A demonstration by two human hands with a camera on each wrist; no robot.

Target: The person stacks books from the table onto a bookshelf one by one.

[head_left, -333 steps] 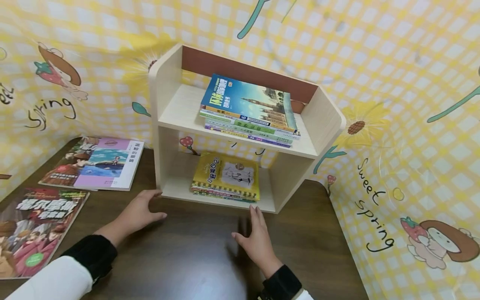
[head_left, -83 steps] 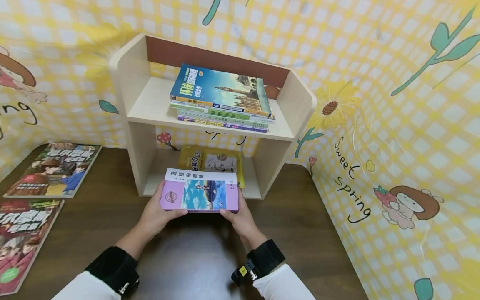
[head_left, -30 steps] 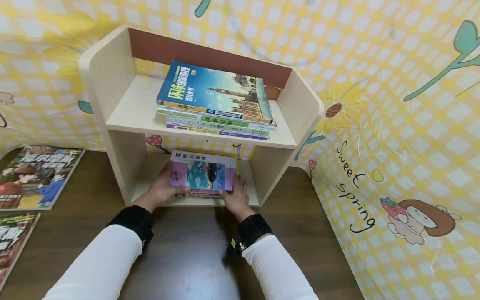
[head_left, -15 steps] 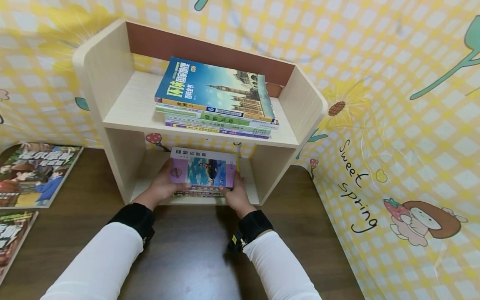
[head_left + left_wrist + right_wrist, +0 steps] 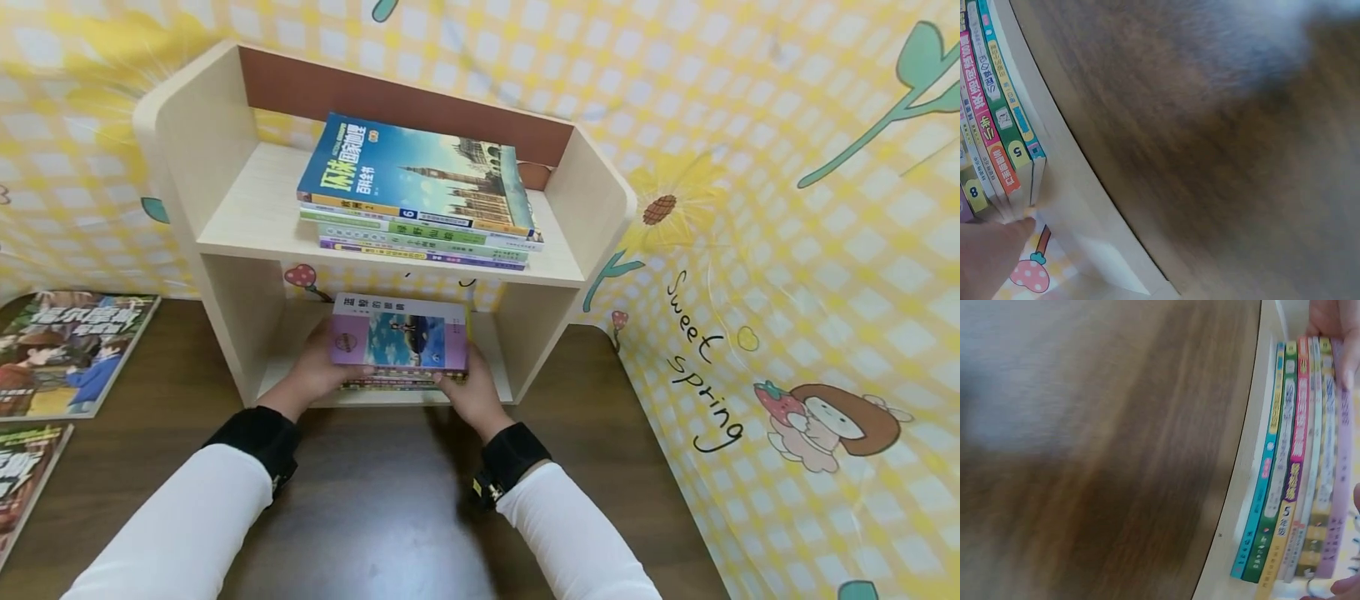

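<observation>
Both hands, left hand and right hand, are gripping the purple book, now lying deeper on the lower stack; fingertips are hidden underneath.

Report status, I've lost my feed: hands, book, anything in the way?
Left hand and right hand grip the purple book. Book sits atop the lower shelf stack. Nothing in the way.

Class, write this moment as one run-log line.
left hand: holds purple book | right hand: holds same book | book: on lower-shelf stack | shelf unit: on table
</observation>
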